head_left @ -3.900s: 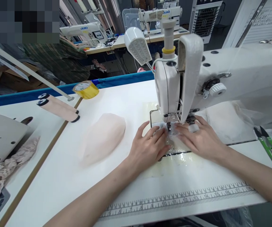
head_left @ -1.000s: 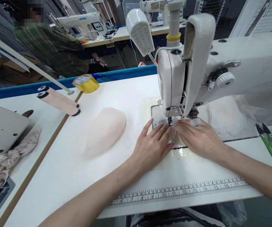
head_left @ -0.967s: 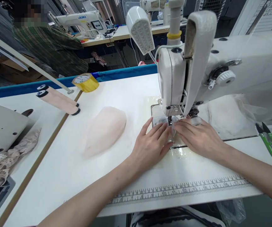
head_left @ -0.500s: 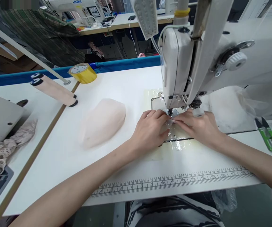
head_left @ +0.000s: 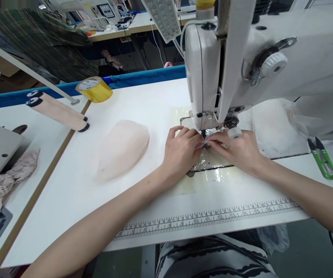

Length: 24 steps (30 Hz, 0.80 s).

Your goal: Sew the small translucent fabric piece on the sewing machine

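Both of my hands are at the needle of a white sewing machine (head_left: 204, 77). My left hand (head_left: 183, 148), just left of the presser foot, is closed on a small piece of pale sheer fabric (head_left: 200, 144). From the right, my right hand (head_left: 237, 148) pinches the same fabric between thumb and forefinger, close under the needle. Most of the fabric is hidden by my fingers. A pale pink sheer fabric piece (head_left: 124, 148), rounded like a cup, lies on the table left of my left hand.
Green thread snips (head_left: 323, 159) lie at the right, near white sheer fabric (head_left: 281, 125). Yellow tape (head_left: 94, 89) and two pinkish thread spools (head_left: 58, 111) sit at the back left. Lace (head_left: 8, 185) lies at far left. A printed ruler (head_left: 207, 218) runs along the front edge. Another person's plaid sleeve (head_left: 45, 42) shows behind.
The camera view has shifted, so the scene sits slightly further left and up. Both hands stay at the needle, with the pale fabric showing a little more between the fingers.
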{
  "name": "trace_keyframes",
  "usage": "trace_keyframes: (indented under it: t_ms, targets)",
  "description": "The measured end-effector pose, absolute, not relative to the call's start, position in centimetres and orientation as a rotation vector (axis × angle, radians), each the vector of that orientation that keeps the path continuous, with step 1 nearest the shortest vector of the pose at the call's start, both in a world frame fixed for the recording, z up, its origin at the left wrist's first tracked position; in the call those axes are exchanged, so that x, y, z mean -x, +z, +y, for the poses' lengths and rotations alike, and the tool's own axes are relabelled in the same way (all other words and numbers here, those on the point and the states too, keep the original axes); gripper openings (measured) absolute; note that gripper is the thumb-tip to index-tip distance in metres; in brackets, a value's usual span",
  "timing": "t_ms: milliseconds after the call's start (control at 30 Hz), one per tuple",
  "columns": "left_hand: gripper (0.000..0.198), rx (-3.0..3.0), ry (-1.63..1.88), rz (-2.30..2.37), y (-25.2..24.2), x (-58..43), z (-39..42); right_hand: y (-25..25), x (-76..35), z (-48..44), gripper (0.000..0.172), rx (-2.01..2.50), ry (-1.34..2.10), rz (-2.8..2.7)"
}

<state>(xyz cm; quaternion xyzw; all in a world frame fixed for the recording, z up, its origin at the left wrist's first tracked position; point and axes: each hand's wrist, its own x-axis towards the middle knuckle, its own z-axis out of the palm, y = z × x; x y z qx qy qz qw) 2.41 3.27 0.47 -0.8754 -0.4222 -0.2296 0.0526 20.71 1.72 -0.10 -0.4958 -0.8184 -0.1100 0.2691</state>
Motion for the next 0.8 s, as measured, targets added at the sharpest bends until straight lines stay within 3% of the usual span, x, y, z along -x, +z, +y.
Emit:
trace_keyframes:
  t_ms: [367, 600, 800]
  targets:
    - [0.016, 2.668, -0.686, -1.240, 0.7, -2.5, 3.6, -0.2, -20.5, 1.8, 0.035, 1.355, -0.331, -2.189]
    - [0.021, 2.662, -0.611, -0.894, 1.0, -1.6, 3.0, 0.0, -21.0, 0.8, 0.023, 1.106, -0.280, -2.300]
    - [0.024, 2.628, -0.585, -0.911, 0.5, -0.7, 0.1, -0.1, -21.1, -0.4, 0.018, 0.921, -0.450, -2.415]
